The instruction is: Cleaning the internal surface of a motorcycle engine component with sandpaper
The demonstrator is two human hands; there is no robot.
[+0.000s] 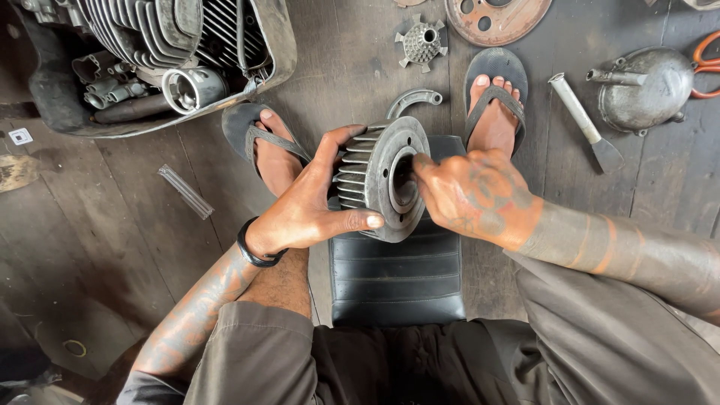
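A grey finned engine cylinder [375, 176] lies on its side over the front of a black ribbed seat pad [397, 274]. My left hand [311, 202] grips its fins, thumb along the flat end face. Fingers of my right hand [472, 195] reach into the cylinder's round bore; whether they hold anything is hidden. Both forearms are smeared with grime.
An engine block [150, 52] sits in a tray at the top left. My feet in black sandals [495, 105] rest on the dark wooden floor. Nearby lie a curved metal piece [414, 97], a toothed part [421, 43], a rusty disc [495, 19], a scraper [585, 124], a grey cover [649, 86] and a clear strip [186, 192].
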